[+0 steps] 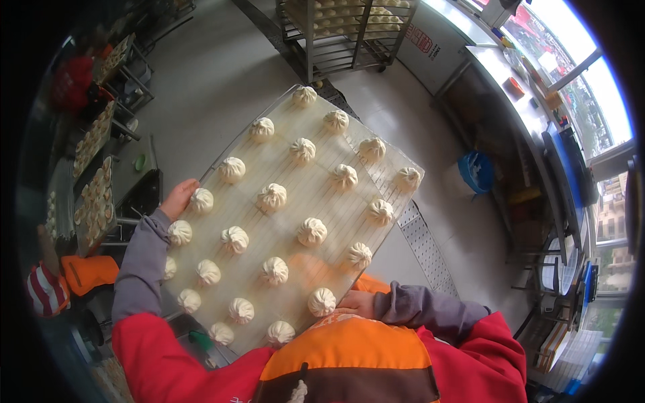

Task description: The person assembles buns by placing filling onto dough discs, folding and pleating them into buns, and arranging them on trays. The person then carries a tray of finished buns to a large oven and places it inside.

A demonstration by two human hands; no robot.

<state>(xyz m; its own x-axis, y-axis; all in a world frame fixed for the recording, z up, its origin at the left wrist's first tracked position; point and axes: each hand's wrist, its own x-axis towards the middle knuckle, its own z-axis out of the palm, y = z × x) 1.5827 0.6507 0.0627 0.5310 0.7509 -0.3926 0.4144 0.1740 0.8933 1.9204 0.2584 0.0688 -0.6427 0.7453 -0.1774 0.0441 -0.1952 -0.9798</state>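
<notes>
A large wire rack tray point(267, 165) with a translucent liner is held level in front of my body. Rows of pale pleated buns point(272, 197) stand on it, spaced apart. At the tray's left edge my left hand point(179, 199) is closed around the rim, close to one bun. My right hand point(357, 304) grips the near right edge, beside another bun point(322, 302); part of its fingers is hidden under the tray. Both forearms wear grey sleeve covers over red sleeves. An orange and brown apron point(349, 349) touches or nearly touches the tray's near edge.
A wheeled metal rack point(336, 40) loaded with bun trays stands ahead. Along the right, under windows, runs a worktop point(500, 74); near it is a bin with a blue liner point(476, 172). Filled trays point(97, 201) and people line the left. A perforated drain strip point(426, 252) crosses the floor.
</notes>
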